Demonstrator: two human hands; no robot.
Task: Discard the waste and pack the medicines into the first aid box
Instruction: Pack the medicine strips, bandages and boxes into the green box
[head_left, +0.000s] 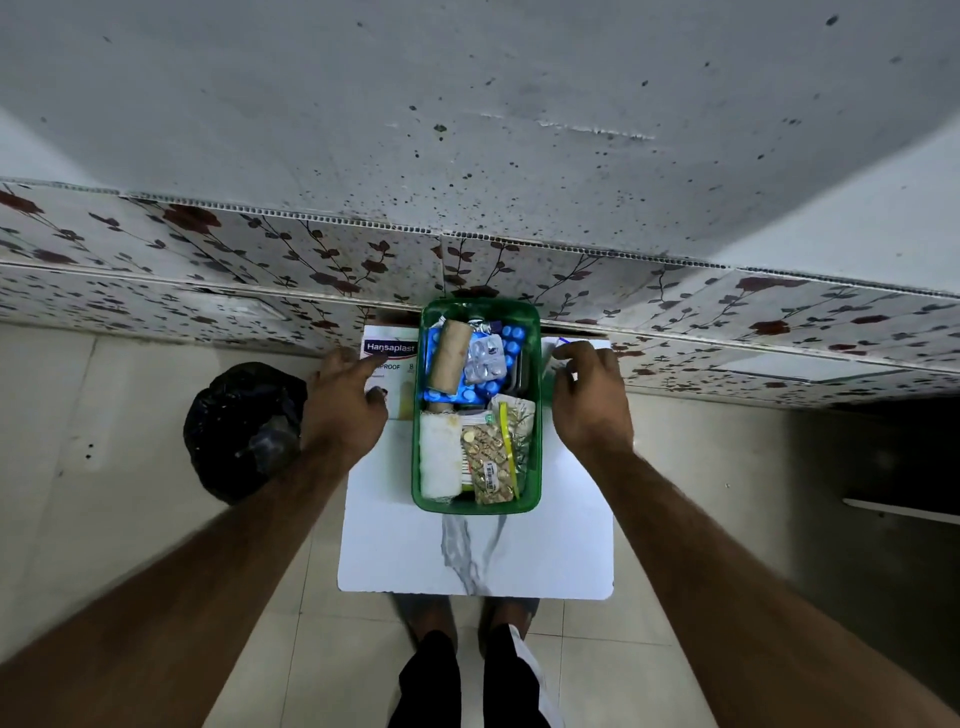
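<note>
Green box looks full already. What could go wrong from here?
1. The green box is heaped: the tan bandage roll and silver blister strip lie on top, so they may slip out or block a lid.
2. The Hansaplast carton under the left hand is wide; there seems little room for it.
3. The right hand is at the white table far edge; an item there could get knocked off.

Lighting: dim, even, overhead; shadows soft; glare none; wide-angle bowing at edges; forearms blurred at lower corners; centre sharp.
</note>
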